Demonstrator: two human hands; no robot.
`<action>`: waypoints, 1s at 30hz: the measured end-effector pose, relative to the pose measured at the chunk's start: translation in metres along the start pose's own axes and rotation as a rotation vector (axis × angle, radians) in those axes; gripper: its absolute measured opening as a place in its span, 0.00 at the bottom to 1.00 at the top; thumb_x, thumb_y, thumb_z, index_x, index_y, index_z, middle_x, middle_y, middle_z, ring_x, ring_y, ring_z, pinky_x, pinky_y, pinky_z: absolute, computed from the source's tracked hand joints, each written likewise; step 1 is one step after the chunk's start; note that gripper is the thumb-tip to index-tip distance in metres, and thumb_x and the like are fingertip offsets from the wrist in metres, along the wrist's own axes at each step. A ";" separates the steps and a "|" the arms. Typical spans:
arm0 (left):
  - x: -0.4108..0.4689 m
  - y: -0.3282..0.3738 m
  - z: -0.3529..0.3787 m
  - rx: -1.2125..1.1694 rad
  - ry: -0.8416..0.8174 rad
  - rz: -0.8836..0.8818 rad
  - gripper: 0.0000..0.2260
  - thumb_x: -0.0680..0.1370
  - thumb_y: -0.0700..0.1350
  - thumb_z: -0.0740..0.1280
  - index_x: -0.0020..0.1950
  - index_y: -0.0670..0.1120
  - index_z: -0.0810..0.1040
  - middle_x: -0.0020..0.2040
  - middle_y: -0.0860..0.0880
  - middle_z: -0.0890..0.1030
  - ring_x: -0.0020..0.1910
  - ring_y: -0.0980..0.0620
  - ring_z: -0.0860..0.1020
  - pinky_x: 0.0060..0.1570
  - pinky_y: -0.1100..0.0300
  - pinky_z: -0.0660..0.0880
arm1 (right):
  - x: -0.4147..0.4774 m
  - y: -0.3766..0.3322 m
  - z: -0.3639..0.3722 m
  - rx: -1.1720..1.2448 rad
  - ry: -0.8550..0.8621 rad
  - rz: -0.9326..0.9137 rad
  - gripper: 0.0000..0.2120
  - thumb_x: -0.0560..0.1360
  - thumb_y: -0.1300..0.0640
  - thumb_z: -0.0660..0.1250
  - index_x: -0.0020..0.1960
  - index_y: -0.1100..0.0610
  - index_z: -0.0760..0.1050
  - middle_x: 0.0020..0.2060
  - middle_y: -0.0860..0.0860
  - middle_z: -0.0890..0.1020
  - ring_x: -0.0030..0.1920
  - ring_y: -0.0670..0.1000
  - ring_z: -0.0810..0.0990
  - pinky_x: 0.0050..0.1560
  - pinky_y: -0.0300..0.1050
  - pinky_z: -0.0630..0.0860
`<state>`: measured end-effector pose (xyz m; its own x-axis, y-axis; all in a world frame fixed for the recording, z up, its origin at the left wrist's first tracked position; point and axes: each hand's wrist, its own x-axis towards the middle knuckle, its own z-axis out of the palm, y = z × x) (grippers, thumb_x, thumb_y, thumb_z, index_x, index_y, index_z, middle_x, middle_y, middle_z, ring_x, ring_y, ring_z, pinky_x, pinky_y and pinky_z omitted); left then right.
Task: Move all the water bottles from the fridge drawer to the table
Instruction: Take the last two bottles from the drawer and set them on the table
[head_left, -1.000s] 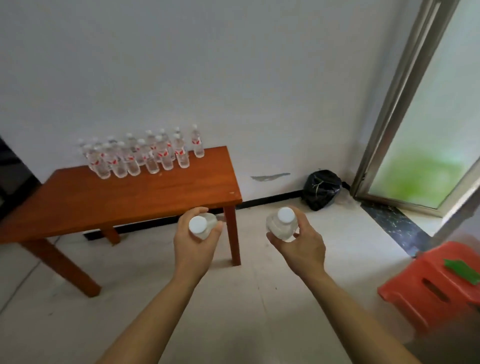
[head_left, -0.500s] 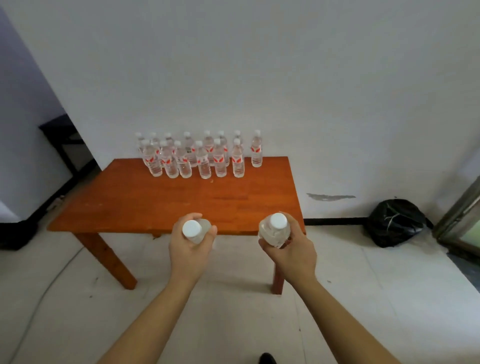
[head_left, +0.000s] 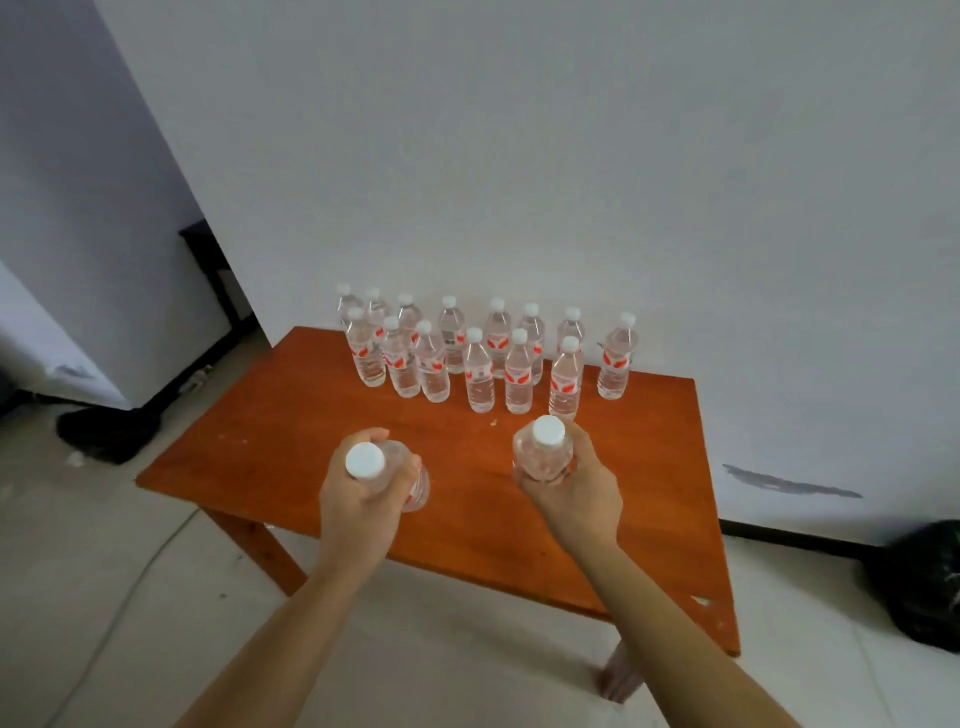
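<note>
My left hand (head_left: 358, 512) grips a clear water bottle (head_left: 382, 470) with a white cap, held above the front half of the orange-brown wooden table (head_left: 291, 447). In my right hand (head_left: 576, 493) is a second clear water bottle (head_left: 543, 452), also white-capped, over the table's middle. Several upright water bottles with red labels (head_left: 480, 364) stand in two rows at the table's back edge, against the white wall. The fridge drawer is out of sight.
A black bag (head_left: 919, 587) lies on the floor at the right, by the wall. Something dark (head_left: 104, 431) sits on the floor left of the table, and a dark piece of furniture (head_left: 213, 270) stands behind it. A thin cable (head_left: 130, 582) runs over the pale floor.
I have come up to the table, which now fills the middle of the view. Both hands, each still holding its bottle, have moved from in front of the table to above its top.
</note>
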<state>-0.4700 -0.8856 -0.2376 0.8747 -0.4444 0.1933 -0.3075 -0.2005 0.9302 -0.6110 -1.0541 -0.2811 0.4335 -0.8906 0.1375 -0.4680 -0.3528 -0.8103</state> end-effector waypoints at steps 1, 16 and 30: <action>0.016 -0.006 -0.002 0.003 0.017 -0.004 0.18 0.75 0.47 0.74 0.63 0.51 0.74 0.54 0.56 0.79 0.55 0.54 0.78 0.52 0.55 0.78 | 0.011 -0.005 0.013 0.000 -0.016 -0.015 0.37 0.67 0.41 0.78 0.71 0.42 0.66 0.61 0.42 0.81 0.61 0.48 0.80 0.58 0.48 0.79; 0.304 -0.105 -0.048 0.006 -0.185 0.032 0.14 0.75 0.41 0.74 0.55 0.55 0.74 0.47 0.56 0.80 0.45 0.71 0.77 0.35 0.73 0.74 | 0.155 -0.112 0.217 -0.052 0.032 0.045 0.38 0.66 0.41 0.78 0.72 0.45 0.67 0.60 0.43 0.81 0.58 0.48 0.81 0.53 0.45 0.78; 0.428 -0.194 -0.022 0.150 -0.327 -0.135 0.17 0.74 0.46 0.75 0.59 0.54 0.75 0.51 0.57 0.81 0.51 0.59 0.80 0.46 0.65 0.75 | 0.240 -0.091 0.316 -0.007 -0.117 0.153 0.35 0.68 0.46 0.79 0.70 0.47 0.67 0.57 0.42 0.81 0.57 0.49 0.81 0.51 0.39 0.75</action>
<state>-0.0282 -1.0177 -0.3281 0.7530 -0.6553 -0.0601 -0.2703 -0.3913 0.8797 -0.2213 -1.1448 -0.3547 0.4433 -0.8947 -0.0546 -0.5404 -0.2182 -0.8126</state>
